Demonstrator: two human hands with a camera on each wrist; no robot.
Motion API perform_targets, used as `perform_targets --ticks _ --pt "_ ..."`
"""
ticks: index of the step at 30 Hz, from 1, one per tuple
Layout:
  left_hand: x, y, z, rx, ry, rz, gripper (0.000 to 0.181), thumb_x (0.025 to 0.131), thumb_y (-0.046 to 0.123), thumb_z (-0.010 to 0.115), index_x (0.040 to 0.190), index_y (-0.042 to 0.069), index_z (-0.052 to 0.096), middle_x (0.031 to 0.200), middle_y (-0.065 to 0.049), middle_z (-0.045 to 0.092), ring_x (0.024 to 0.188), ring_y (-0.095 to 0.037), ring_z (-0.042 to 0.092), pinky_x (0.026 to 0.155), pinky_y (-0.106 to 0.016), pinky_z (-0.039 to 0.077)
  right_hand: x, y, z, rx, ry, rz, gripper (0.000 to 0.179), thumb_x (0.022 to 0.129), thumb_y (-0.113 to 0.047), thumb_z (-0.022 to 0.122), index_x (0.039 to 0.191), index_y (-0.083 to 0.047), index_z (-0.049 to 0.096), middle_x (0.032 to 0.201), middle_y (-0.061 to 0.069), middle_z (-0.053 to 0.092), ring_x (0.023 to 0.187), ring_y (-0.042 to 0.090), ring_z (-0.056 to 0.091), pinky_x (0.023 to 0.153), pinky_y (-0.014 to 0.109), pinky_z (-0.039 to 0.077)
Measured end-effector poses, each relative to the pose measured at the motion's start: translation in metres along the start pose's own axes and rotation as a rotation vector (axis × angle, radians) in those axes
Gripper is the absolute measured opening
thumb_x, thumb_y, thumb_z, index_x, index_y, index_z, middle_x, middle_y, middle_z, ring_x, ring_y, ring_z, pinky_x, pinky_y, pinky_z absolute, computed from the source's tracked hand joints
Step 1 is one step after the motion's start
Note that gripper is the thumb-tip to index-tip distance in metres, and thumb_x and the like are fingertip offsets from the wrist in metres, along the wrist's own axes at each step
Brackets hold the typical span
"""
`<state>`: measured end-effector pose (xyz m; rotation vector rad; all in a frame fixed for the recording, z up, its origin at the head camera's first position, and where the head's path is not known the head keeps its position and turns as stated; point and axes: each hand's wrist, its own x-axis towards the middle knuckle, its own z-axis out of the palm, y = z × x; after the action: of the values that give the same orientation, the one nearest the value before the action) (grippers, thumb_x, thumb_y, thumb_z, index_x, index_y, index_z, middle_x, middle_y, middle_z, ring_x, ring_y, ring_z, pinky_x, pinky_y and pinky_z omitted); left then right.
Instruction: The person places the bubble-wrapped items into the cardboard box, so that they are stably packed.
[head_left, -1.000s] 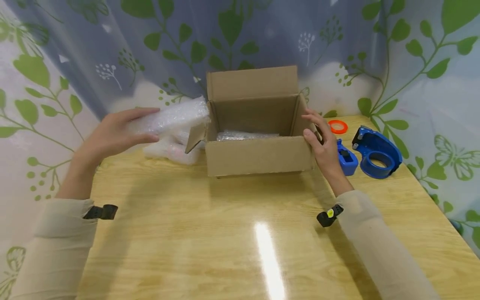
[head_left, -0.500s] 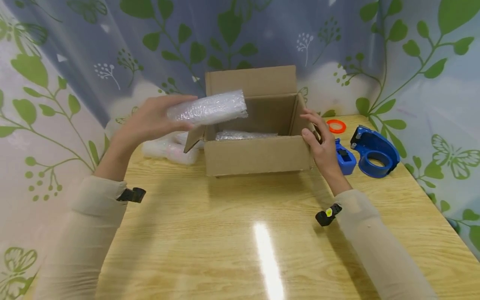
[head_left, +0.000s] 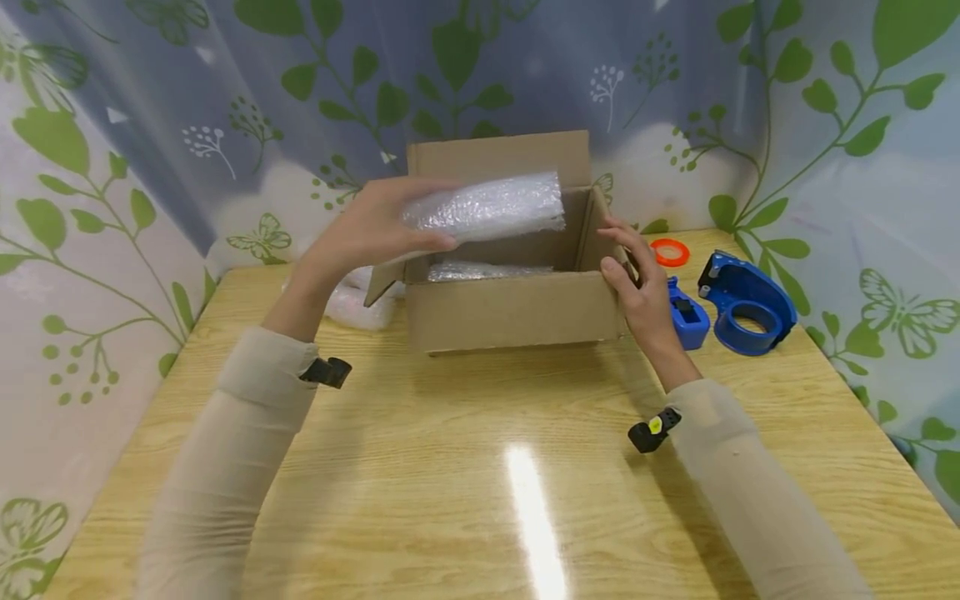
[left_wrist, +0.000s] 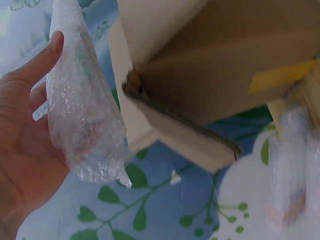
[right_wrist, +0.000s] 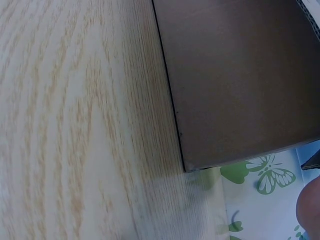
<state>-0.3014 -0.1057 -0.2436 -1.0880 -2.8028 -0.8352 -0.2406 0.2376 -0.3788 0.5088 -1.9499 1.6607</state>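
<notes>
Bubble-wrapped bundle (head_left: 498, 207) between pinching left fingers (head_left: 420, 185), now farther right, seemingly above the box (head_left: 517, 312)

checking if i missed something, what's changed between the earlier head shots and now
The left hand has carried the bubble-wrapped package rightward, from the left of the box to above its opening. Nothing was newly grasped or let go. The box, the right hand at its right edge, and the orange ring stayed put.

The left grip (head_left: 375, 223) holds a wrapped bundle (head_left: 498, 207) over a box (head_left: 517, 312).
</notes>
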Motion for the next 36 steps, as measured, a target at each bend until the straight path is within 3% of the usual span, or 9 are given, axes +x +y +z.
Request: perform_targets --ticks 10,20,30,36 --pt "0.026 0.009 0.033 -0.016 -0.031 0.046 0.073 0.090 0.043 0.082 0.154 0.025 0.053 0.156 0.007 0.052 0.147 -0.017 0.044 0.122 -0.039 0.034 0.000 0.000 -0.001 0.017 0.006 0.014 0.040 0.101 -0.011 0.057 0.138 0.005 0.058 0.158 0.016 0.047 0.151 0.022 0.036 0.128 0.043 0.023" --pt "0.033 0.003 0.062 -0.035 -0.043 0.067 0.070 0.093 0.040 0.080 0.154 0.019 0.053 0.155 0.001 0.054 0.145 -0.021 0.047 0.120 -0.038 0.036 0.000 0.004 -0.001 0.044 0.013 0.033 0.041 0.100 -0.009 0.058 0.139 0.006 0.056 0.158 0.013 0.048 0.150 0.022 0.038 0.127 0.052 0.024" --pt "0.031 -0.003 0.073 0.003 -0.034 0.066 0.067 0.093 0.040 0.079 0.152 0.019 0.056 0.152 0.000 0.057 0.143 -0.020 0.050 0.119 -0.035 0.037 0.004 0.035 -0.005 0.037 0.027 -0.004 0.041 0.100 -0.013 0.059 0.139 -0.001 0.060 0.157 0.007 0.050 0.151 0.020 0.037 0.127 0.045 0.024" --pt "0.030 -0.005 0.076 -0.005 -0.053 0.027 0.065 0.094 0.041 0.078 0.152 0.021 0.055 0.153 -0.001 0.056 0.144 -0.022 0.049 0.121 -0.037 0.036 0.004 0.039 -0.006 0.030 0.020 -0.018 0.040 0.100 -0.015 0.061 0.138 -0.004 0.062 0.157 0.005 0.051 0.151 0.019 0.037 0.127 0.043 0.024"
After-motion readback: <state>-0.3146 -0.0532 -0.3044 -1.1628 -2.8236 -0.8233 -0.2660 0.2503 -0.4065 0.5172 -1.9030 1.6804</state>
